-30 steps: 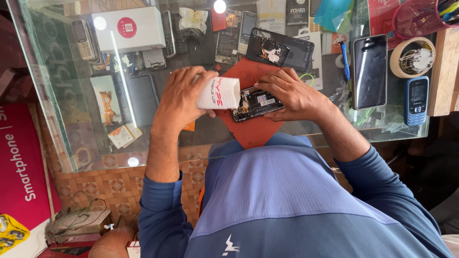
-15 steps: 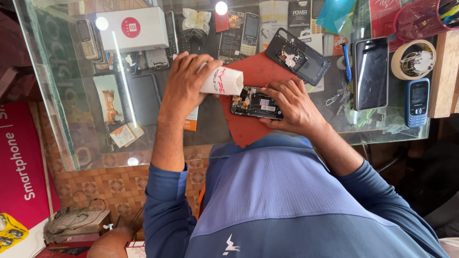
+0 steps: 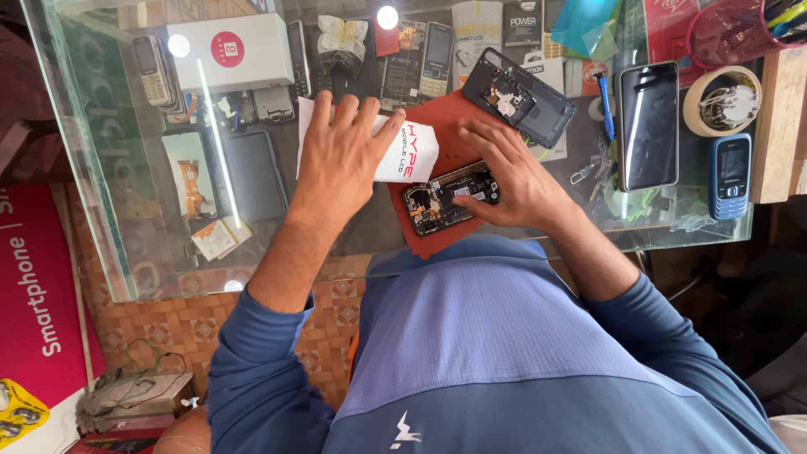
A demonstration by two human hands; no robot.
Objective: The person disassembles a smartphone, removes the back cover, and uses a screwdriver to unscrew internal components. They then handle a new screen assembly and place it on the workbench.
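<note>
Head view shows a big glass counter (image 3: 126,210) with old phones and parts lying under the glass. Below it the floor (image 3: 210,328) has brown patterned tiles, and a red sign (image 3: 38,311) leans at the side. On the glass lies a red mat (image 3: 454,139). A white box (image 3: 229,52) sits far up the counter, and a black phone (image 3: 647,124) lies near a roll of tape (image 3: 723,101). The left hand (image 3: 340,155) is spread flat, fingers apart, pressing on a white packet (image 3: 403,151). The right hand (image 3: 508,181) rests on the opened phone (image 3: 441,197), which lies on the mat, fingertips pressing its edge. A phone back cover (image 3: 521,97) lies just above.
</note>
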